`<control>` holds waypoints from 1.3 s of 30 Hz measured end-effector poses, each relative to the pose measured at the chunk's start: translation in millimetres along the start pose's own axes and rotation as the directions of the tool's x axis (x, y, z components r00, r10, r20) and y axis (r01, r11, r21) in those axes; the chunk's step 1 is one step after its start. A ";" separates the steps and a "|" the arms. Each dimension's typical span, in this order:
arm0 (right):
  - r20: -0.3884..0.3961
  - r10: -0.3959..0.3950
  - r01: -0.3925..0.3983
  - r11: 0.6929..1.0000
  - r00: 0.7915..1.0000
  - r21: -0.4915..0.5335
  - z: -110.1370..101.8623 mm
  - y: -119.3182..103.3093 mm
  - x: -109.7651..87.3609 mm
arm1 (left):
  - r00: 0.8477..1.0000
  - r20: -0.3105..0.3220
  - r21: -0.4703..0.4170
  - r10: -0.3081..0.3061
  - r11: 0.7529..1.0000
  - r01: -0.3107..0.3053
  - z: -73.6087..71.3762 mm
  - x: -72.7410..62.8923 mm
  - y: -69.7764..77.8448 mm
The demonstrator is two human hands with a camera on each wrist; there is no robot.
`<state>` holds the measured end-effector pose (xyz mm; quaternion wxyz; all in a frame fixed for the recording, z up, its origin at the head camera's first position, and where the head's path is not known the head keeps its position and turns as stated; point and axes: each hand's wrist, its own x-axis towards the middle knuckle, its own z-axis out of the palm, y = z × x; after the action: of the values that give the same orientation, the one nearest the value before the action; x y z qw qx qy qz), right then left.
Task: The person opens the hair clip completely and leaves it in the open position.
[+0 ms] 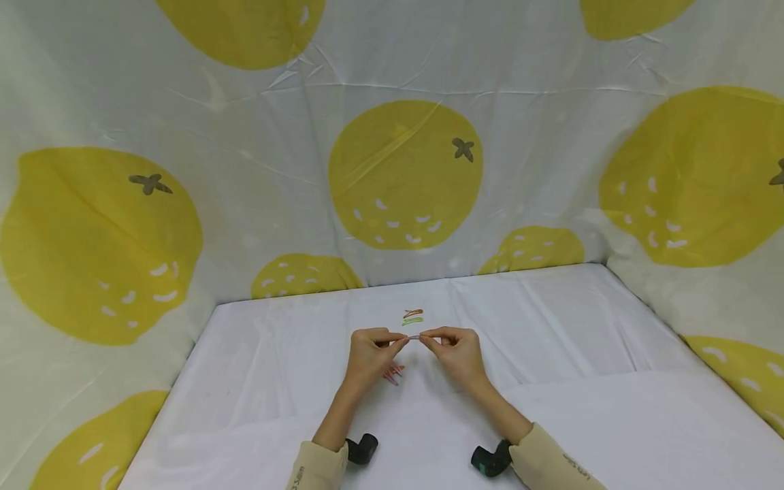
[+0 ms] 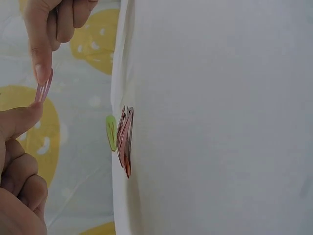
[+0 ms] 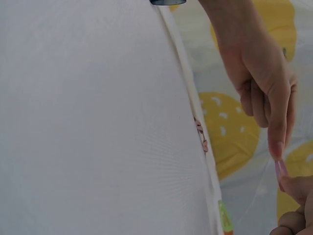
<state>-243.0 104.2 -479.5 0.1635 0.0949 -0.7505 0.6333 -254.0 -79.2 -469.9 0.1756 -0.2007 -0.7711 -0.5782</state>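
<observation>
A small pinkish-lilac snap hair clip [image 1: 414, 337] is stretched between both hands above the white table. My left hand [image 1: 369, 355] pinches one end between thumb and index finger. At the other end my right hand [image 1: 456, 354] pinches the same hair clip [image 2: 44, 88], its remaining fingers curled in. Below the left hand lies a small heap of pink and reddish hair clips [image 1: 393, 372], partly hidden by that hand. Just beyond the hands, a green hair clip [image 1: 413, 321] and an orange-brown hair clip [image 1: 413, 313] lie side by side on the cloth.
White cloth covers the table [image 1: 582, 422]. Behind and beside it hangs a pale curtain [image 1: 527, 170] printed with yellow lemons. A black device [image 1: 363, 449] sits at the left wrist and another black device [image 1: 492, 460] at the right.
</observation>
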 end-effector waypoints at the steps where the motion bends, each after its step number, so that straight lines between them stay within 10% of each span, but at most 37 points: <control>1: 0.010 0.010 -0.010 1.000 1.000 0.004 -0.1 1.6 0.4 | 1.000 0.007 -0.006 -0.010 1.000 0.010 -0.8 0.3 -0.2; 11: 0.154 0.117 -0.112 0.993 0.981 -0.041 -7.6 8.2 7.1 | 0.987 0.067 0.034 -0.146 0.989 0.144 -9.0 2.8 -1.1; 24: 0.177 0.217 -0.192 0.970 0.960 -0.149 -17.0 14.1 15.3 | 0.934 0.208 0.144 -0.292 0.953 0.266 -12.9 9.9 0.1; 39: 0.112 0.255 -0.230 0.952 0.960 -0.201 0.6 37.4 46.9 | 0.903 0.246 0.360 -0.351 0.898 0.251 -10.6 50.1 -27.9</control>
<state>-299.6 113.3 -496.9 0.0409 0.0292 -0.8216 0.5678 -310.9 -91.1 -464.8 -0.0080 -0.1332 -0.8941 -0.4276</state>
